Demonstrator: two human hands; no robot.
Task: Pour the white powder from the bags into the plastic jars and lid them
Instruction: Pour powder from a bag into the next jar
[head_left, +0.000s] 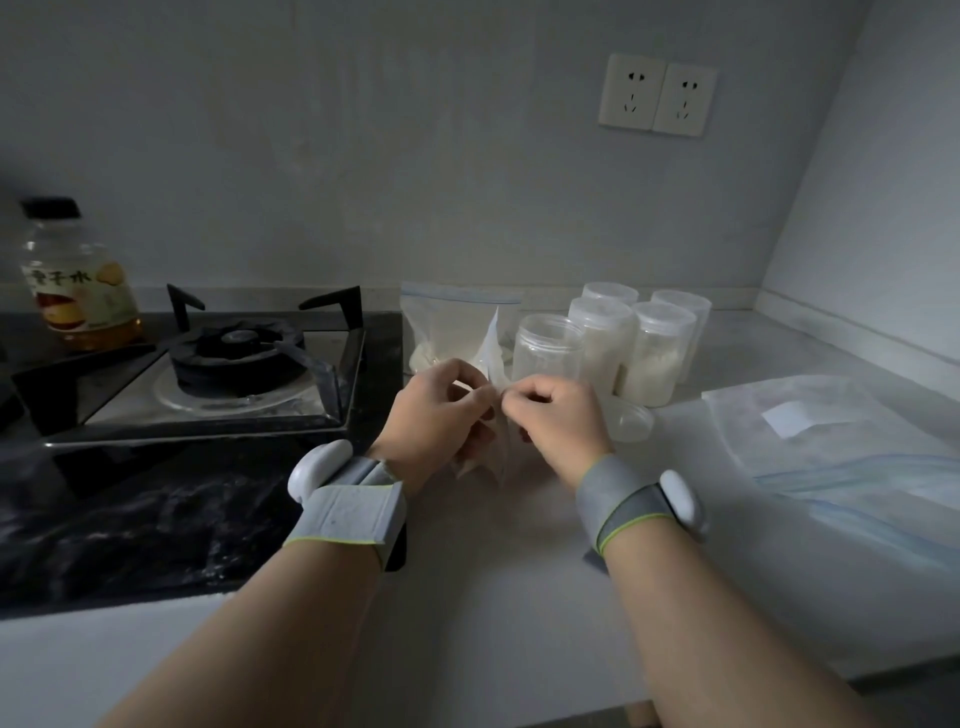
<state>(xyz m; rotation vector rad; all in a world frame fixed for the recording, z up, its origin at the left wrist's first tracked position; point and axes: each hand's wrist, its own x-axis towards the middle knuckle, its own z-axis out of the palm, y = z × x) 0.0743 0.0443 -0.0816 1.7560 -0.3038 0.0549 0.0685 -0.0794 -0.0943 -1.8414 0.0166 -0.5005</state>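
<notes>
My left hand (439, 415) and my right hand (558, 415) both pinch the top of a small clear plastic bag (496, 358) held upright between them above the counter. Right behind it stands an open plastic jar (548, 348) without a lid. A loose clear lid (628, 418) lies beside my right hand. Several lidded jars (652, 353) with white powder stand behind the open jar. A zip bag of white powder (449, 332) leans against the wall behind my left hand.
A gas stove (228, 364) with a black burner sits at the left, with a bottle of yellow liquid (78, 280) behind it. Large empty zip bags (841, 447) lie flat on the counter at the right. Two wall sockets (657, 96) are above.
</notes>
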